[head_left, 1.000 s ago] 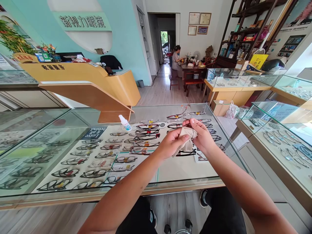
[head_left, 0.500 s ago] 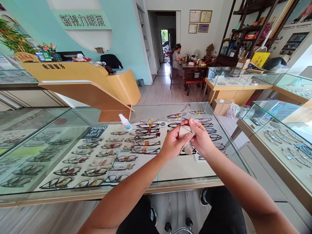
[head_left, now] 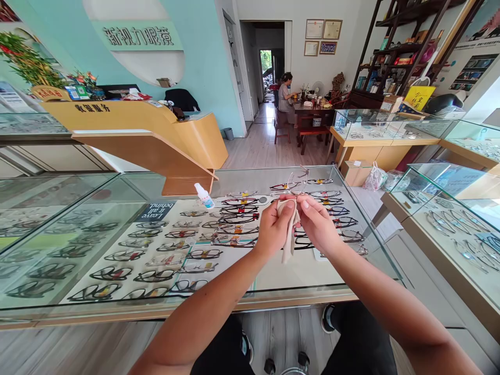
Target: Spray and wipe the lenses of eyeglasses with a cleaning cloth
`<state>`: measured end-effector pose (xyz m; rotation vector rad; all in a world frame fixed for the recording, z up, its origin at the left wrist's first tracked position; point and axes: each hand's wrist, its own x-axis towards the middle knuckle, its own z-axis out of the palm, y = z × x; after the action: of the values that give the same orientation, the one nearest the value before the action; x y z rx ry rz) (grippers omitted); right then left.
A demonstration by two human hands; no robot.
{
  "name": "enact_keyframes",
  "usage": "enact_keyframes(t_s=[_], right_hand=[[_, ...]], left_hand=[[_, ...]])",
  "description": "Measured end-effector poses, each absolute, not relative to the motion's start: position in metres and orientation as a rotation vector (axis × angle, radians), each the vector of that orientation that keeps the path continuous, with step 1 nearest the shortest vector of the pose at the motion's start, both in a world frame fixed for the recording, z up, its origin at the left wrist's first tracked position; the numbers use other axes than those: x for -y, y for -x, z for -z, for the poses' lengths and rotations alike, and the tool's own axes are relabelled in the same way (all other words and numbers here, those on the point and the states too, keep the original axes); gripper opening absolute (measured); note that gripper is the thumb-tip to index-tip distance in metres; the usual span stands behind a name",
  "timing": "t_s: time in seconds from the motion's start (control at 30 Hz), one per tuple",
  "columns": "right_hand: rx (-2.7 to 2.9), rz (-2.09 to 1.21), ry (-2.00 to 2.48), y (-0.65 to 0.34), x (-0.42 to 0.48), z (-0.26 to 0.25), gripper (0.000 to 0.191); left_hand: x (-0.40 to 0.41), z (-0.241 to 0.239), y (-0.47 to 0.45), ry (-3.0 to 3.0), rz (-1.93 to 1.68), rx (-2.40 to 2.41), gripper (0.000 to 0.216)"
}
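Above the glass display counter (head_left: 273, 278), both hands meet at a pair of thin-framed eyeglasses (head_left: 303, 174), whose temples stick up beyond the fingers. My left hand (head_left: 272, 225) is closed round a beige cleaning cloth (head_left: 288, 245), its loose end hanging below the thumb. My right hand (head_left: 318, 223) pinches the eyeglasses from the other side, close against the cloth. Fingers and cloth hide the lenses. To the left, a small white spray bottle (head_left: 204, 197) stands on the glass top.
Rows of eyeglasses (head_left: 236, 229) lie inside the counter beneath the hands. Another glass showcase (head_left: 449, 208) stands at the right. A wooden reception desk (head_left: 199, 138) is beyond the counter, and a person (head_left: 286, 96) sits at a table at the back.
The cloth has shifted in the left fingers and now hangs lower and straighter. Both hands have turned slightly, with the left thumb now higher. The view has shifted a little.
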<state>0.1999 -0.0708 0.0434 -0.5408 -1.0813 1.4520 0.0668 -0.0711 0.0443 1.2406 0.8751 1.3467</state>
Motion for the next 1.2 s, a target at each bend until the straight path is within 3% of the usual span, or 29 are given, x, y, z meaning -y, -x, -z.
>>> enact_keyframes(t_s=[0.43, 1.03, 1.2], right_hand=[[0.952, -1.449, 0.631, -0.217, 0.061, -0.049, 0.032], [1.062, -1.497, 0.577, -0.214, 0.063, -0.046, 0.028], [0.967, -1.483, 0.56, -0.217, 0.056, -0.046, 0.025]], left_hand=[[0.061, -0.042, -0.049, -1.623, -1.036, -0.627, 0.057], [0.061, -0.037, -0.055, -1.324, -1.141, -0.71, 0.063], [0.058, -0.035, -0.053, -1.356, -1.106, -0.629, 0.055]])
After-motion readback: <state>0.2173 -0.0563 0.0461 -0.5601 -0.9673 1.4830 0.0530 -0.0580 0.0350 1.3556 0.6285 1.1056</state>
